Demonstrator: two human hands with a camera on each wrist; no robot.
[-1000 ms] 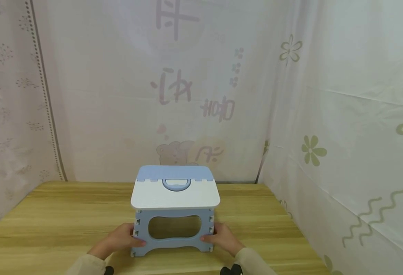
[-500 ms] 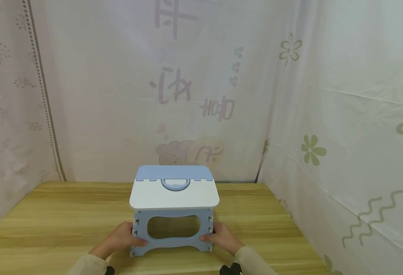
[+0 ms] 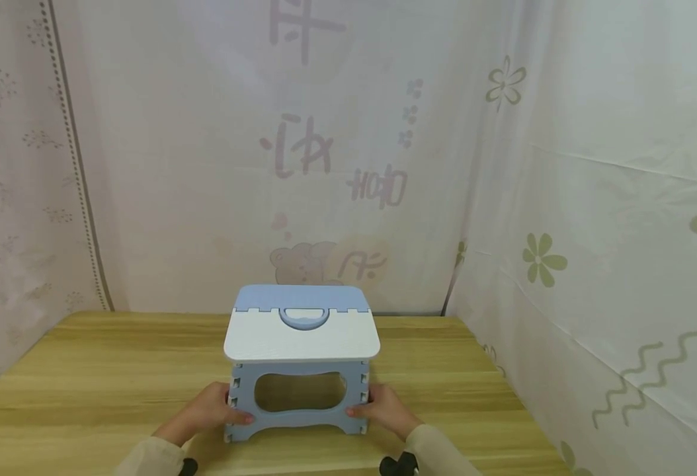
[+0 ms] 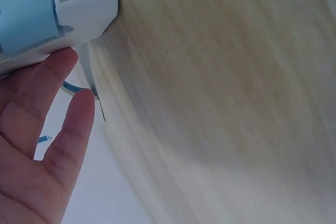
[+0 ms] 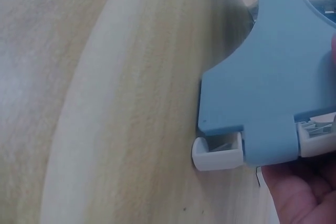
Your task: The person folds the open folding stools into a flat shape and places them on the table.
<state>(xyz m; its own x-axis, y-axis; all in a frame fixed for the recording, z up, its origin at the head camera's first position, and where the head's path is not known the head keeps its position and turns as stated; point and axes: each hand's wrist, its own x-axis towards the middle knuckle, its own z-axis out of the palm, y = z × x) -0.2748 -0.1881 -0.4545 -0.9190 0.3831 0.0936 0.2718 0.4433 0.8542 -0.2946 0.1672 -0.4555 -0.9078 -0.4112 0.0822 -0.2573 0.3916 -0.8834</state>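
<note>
A blue-and-white folding stool (image 3: 301, 344) stands unfolded and upright on the table, its small blue carry handle (image 3: 304, 320) set in the seat. My left hand (image 3: 210, 408) holds its left side low down, the thumb lying across the blue front panel. On the opposite side, my right hand (image 3: 385, 411) holds it the same way. In the left wrist view, fingers (image 4: 44, 87) lie against the white side leg, with the thumb out of sight. Near the stool's foot in the right wrist view, fingers (image 5: 296, 195) press at the side behind the hinge.
The wood-grain table (image 3: 128, 370) extends to both sides and behind the stool. A pale printed curtain (image 3: 194, 165) hangs behind the table, and another with green flowers (image 3: 610, 264) closes off the right side.
</note>
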